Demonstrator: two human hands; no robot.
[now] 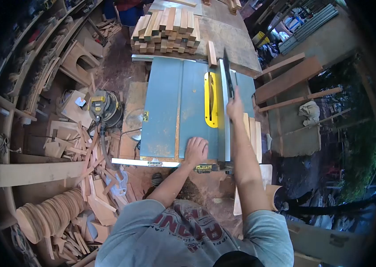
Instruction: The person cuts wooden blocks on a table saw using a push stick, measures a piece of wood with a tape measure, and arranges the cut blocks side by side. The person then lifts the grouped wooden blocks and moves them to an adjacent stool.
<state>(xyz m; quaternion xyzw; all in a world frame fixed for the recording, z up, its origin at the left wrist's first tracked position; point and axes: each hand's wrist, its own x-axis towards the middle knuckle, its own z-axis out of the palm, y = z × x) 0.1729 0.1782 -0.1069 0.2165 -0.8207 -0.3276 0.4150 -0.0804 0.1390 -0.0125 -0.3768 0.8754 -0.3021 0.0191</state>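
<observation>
My right hand [235, 108] is closed around a long, thin black push stick [228, 71], held over the fence [224, 111] of a table saw and pointing away from me. Near the front edge of the saw's grey-blue top [161, 111], my left hand [196, 151] rests with its fingers slightly bent and nothing visible in it. Between the hands and the far edge lies the yellow throat plate [211, 100] with the blade slot. Beyond the saw, a single wood strip [212, 53] lies left of the fence line.
A stack of cut wood blocks [165, 31] stands on the far table [228, 35]. Wood strips [252, 135] lie right of the fence. A yellow-and-black shop vacuum [103, 107] and wood offcuts [94, 191] crowd the left floor. Part of another person [129, 13] shows at the back.
</observation>
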